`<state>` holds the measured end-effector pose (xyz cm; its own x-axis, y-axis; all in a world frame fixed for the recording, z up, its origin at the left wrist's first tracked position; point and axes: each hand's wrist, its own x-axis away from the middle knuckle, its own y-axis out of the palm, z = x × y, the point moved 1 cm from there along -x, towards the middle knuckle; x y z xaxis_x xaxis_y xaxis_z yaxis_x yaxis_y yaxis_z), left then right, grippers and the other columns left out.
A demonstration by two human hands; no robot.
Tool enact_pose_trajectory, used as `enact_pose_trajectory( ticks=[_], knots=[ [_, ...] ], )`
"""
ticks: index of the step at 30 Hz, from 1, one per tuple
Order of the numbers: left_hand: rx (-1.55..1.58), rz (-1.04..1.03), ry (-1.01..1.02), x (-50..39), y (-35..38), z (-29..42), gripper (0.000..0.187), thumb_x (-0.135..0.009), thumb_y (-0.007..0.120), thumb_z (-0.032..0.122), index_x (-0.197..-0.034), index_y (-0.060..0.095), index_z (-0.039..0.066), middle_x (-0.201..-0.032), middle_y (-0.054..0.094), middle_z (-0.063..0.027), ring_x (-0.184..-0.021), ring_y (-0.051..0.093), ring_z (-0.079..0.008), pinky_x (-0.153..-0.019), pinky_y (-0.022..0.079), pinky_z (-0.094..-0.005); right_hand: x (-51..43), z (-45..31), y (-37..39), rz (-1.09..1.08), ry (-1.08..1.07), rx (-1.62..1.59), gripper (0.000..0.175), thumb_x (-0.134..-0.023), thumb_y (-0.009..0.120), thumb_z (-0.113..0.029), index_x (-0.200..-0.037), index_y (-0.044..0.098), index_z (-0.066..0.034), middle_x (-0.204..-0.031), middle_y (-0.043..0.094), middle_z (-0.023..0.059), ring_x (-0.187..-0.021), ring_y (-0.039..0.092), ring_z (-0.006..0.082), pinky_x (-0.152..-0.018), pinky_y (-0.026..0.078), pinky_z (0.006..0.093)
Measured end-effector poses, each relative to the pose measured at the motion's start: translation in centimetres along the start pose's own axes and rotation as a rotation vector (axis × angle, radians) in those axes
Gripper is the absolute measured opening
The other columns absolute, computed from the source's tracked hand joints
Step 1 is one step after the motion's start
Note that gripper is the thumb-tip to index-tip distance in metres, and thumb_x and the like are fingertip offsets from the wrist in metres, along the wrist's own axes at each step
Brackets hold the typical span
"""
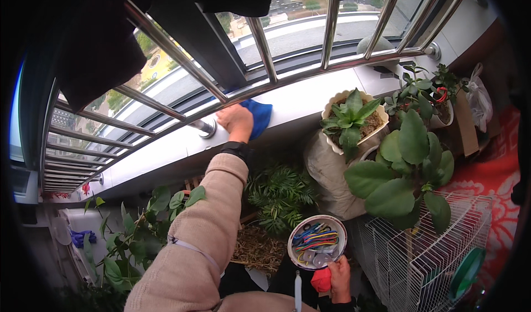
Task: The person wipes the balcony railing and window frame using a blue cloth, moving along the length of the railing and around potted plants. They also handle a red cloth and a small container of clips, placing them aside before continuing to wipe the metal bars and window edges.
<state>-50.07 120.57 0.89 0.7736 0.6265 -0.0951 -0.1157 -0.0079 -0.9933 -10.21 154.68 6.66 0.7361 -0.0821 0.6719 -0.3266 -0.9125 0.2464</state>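
My left hand (235, 122) reaches under the lowest metal rail and presses a blue cloth (260, 117) onto the white tiled windowsill (309, 89). Part of the cloth hangs over the sill's edge. Low in the view, my right hand (341, 279) grips the rim of an enamel bowl (341, 230). Inside it lie coiled coloured cords (317, 241) and clear suction cups (321, 259). A red bundle (321, 280), perhaps cloth, is also held at my right hand, below the bowl.
Steel railing bars (261, 48) cross before the window, with dark fabric hanging above. A potted succulent (352, 113) and a large-leaved plant (408, 167) stand right, above a white wire cage (419, 250). Leafy palm fronds (282, 191) and a trailing vine (124, 237) fill the space below the sill.
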Motion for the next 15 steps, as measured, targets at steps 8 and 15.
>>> enact_pose_trajectory(
  ticks=[8,15],
  knots=[
    [0.569,0.065,0.692,6.6,-0.1,9.6,0.037,-0.073,0.052,0.002,-0.102,0.067,0.018,-0.104,0.057,-0.0123,-0.101,0.052,-0.0348,-0.084,0.044,-0.0451,-0.2,0.8,-0.6,0.033,0.012,0.029,0.017,-0.088,0.057,-0.004,-0.105,0.055,-0.0005,-0.096,0.064,0.0056,-0.085,0.059,0.0093,-0.078,0.047,0.0251],
    [0.912,-0.132,0.768,7.7,-5.4,-2.7,0.043,-0.068,0.045,-0.009,-0.101,0.066,0.009,-0.105,0.061,-0.0143,-0.105,0.054,-0.0345,-0.094,0.043,-0.0386,0.4,1.2,-0.2,-0.002,-0.034,0.009,0.016,-0.088,0.058,-0.003,-0.104,0.056,-0.0023,-0.093,0.064,0.0027,-0.080,0.058,0.0071,-0.074,0.047,0.0225]
  ],
)
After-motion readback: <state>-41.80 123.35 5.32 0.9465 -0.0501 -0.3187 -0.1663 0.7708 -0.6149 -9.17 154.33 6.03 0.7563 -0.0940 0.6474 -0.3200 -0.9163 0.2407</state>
